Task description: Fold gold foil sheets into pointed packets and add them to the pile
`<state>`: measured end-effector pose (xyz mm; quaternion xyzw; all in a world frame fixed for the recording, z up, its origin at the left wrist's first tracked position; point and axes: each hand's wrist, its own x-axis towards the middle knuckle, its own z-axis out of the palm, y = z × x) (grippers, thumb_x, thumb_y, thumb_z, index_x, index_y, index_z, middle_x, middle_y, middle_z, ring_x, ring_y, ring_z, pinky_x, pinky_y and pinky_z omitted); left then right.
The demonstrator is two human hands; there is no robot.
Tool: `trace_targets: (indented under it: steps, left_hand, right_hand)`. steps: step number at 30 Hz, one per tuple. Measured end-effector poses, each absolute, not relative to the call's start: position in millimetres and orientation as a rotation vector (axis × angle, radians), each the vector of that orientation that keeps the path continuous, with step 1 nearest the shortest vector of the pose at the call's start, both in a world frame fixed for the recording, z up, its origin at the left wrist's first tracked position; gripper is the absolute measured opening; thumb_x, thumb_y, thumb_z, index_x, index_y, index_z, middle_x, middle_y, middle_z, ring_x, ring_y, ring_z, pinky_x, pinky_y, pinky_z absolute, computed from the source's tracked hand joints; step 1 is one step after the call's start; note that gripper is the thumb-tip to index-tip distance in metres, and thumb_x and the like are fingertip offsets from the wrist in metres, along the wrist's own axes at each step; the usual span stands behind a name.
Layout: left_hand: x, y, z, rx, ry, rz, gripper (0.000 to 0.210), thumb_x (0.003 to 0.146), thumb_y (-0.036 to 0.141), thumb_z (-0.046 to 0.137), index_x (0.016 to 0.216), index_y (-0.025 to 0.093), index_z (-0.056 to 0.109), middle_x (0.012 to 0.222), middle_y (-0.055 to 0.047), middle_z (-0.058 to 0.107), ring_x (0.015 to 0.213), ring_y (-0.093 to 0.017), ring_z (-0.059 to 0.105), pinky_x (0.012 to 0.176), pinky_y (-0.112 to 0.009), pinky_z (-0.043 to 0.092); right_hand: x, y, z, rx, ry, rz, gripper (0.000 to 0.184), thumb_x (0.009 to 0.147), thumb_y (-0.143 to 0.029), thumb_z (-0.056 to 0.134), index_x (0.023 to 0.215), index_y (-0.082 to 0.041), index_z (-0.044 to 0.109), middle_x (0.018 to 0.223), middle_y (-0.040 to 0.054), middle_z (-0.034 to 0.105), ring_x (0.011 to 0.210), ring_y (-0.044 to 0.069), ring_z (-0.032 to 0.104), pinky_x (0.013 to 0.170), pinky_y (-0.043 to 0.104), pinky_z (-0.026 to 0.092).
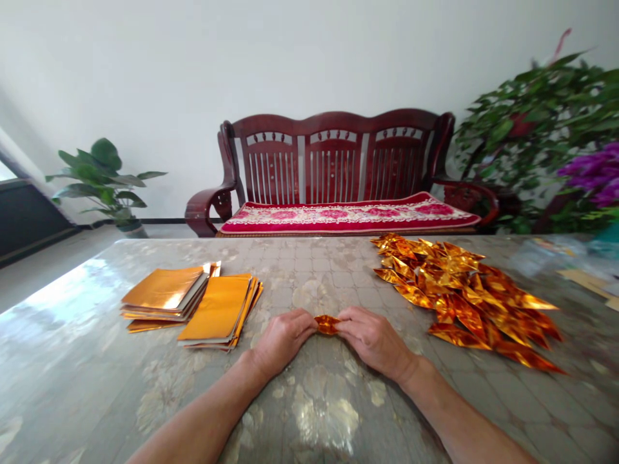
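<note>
Between my two hands is a small folded piece of shiny gold-orange foil paper point(327, 325), pointed towards its ends like a boat. My left hand point(289, 334) pinches its left end, fingers closed. The right end is gripped by my right hand point(371, 335), its fingers closed too. Both tips of the foil piece are hidden by my fingers. To the left of my hands lie two stacks of flat gold foil sheets, a nearer stack point(217, 308) and a farther stack point(163, 290). On the right is a heap of folded foil pieces point(459, 290) with pointed ends.
The table point(309, 419) has a glossy, flower-patterned cover. Clear plastic point(546, 254) and tan card pieces point(585, 280) lie at its right side. Behind stands a dark red wooden bench point(333, 161) with a red floral cushion point(348, 216). Potted plants flank it.
</note>
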<state>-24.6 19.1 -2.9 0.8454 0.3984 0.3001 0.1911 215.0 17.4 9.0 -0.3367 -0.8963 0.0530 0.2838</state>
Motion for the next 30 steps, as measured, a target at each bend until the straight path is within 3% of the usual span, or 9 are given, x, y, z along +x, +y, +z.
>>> trace_targets:
  steps: [15, 20, 23, 26, 30]
  left_hand:
    - [-22.7, 17.9, -4.3, 2.516, 1.151, 0.973, 0.023, 0.098, 0.022, 0.047, 0.092, 0.020, 0.069, 0.084, -0.003, 0.071, 0.077, -0.014, 0.065, 0.071, -0.022, 0.048]
    - [-21.6, 12.9, -2.0, 2.253, 1.068, 1.103, 0.015, 0.093, 0.022, 0.056, 0.104, 0.023, 0.067, 0.094, -0.002, 0.073, 0.083, -0.014, 0.067, 0.079, -0.023, 0.051]
    - [-16.6, 12.0, -0.8, 1.850, 1.119, 1.204, 0.018, 0.092, 0.030, 0.056, 0.107, 0.023, 0.064, 0.098, -0.003, 0.073, 0.077, -0.015, 0.068, 0.076, -0.026, 0.054]
    - [-8.5, 13.3, 2.4, 1.488, 1.135, 1.201, 0.032, 0.094, 0.046, 0.047, 0.101, 0.020, 0.065, 0.091, -0.005, 0.073, 0.068, -0.016, 0.066, 0.064, -0.027, 0.054]
    - [1.7, 15.4, 7.5, 1.145, 1.090, 1.007, 0.044, 0.079, 0.059, 0.064, 0.095, 0.017, 0.067, 0.071, -0.002, 0.069, 0.054, -0.014, 0.060, 0.047, -0.022, 0.046]
  right_hand:
    - [210.1, 20.1, 4.4, -0.884, -2.328, 0.049, 0.022, 0.096, -0.015, 0.051, 0.093, -0.021, 0.072, 0.091, 0.0047, 0.070, 0.086, 0.016, 0.064, 0.076, 0.027, 0.052]
    - [212.6, 20.9, 3.5, -0.814, -2.213, -0.028, 0.021, 0.094, -0.011, 0.052, 0.099, -0.021, 0.070, 0.094, 0.0055, 0.070, 0.086, 0.017, 0.065, 0.077, 0.029, 0.054]
    - [214.9, 20.2, 5.5, -0.782, -2.179, -0.052, 0.024, 0.094, -0.009, 0.050, 0.101, -0.021, 0.070, 0.096, 0.0062, 0.071, 0.088, 0.017, 0.065, 0.078, 0.030, 0.055]
    - [214.5, 19.1, 8.5, -0.743, -2.190, -0.035, 0.025, 0.094, -0.007, 0.049, 0.101, -0.021, 0.069, 0.098, 0.0056, 0.071, 0.089, 0.017, 0.065, 0.079, 0.031, 0.056]
    - [211.2, 18.1, 11.2, -0.664, -2.200, 0.022, 0.025, 0.094, -0.007, 0.049, 0.102, -0.021, 0.068, 0.099, 0.0048, 0.071, 0.089, 0.016, 0.065, 0.079, 0.030, 0.056]
